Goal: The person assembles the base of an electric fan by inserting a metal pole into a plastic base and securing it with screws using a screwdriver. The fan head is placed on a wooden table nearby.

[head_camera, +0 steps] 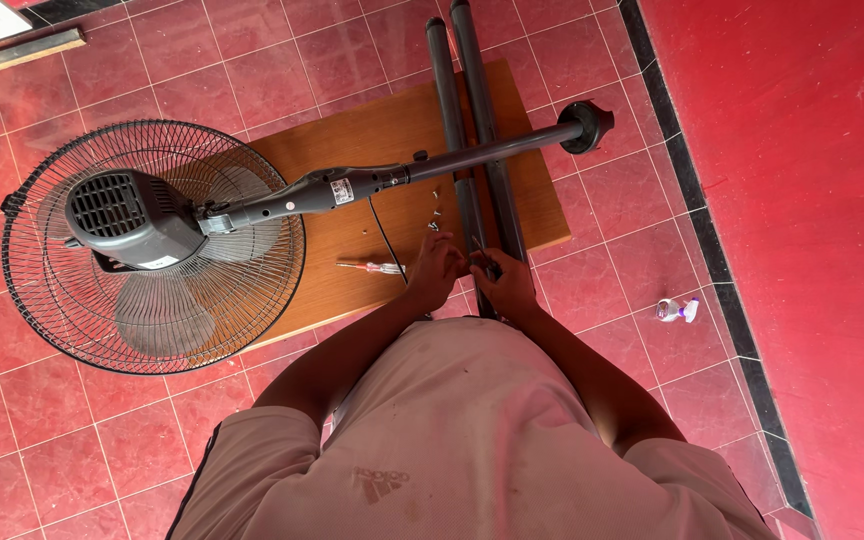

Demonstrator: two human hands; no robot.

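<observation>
Both hands meet at the near end of two dark grey base bars (472, 130) that lie side by side on a wooden board (352, 150). The left hand (435, 268) curls over the left bar, fingers bent down onto it. The right hand (505, 285) closes around the end of the right bar, with what may be a small part pinched at its fingertips; the view is too small to tell whether either hand truly clamps or only rests.

The pedestal fan (152, 245) lies on its side across the board, its grey pole (482, 150) running over the two bars to a round black collar (587, 125) at the far end. The bars are not joined to that collar, and loose screws (434, 205) lie scattered on the wood beside the left hand, so by my judgement the stand is apart, with fixing work at the bars in hand and the base connection left.

A screwdriver (372, 267) with a clear reddish handle lies just left of the left hand, untouched. The fan's wire grille (42, 290) is thin black mesh around translucent grey blades and a matte plastic motor housing (132, 218). The board is smooth, warm brown; the floor (152, 60) is glossy red tile with pale grout. A small clear bottle (676, 310) lies on the tiles, well apart to the right.
</observation>
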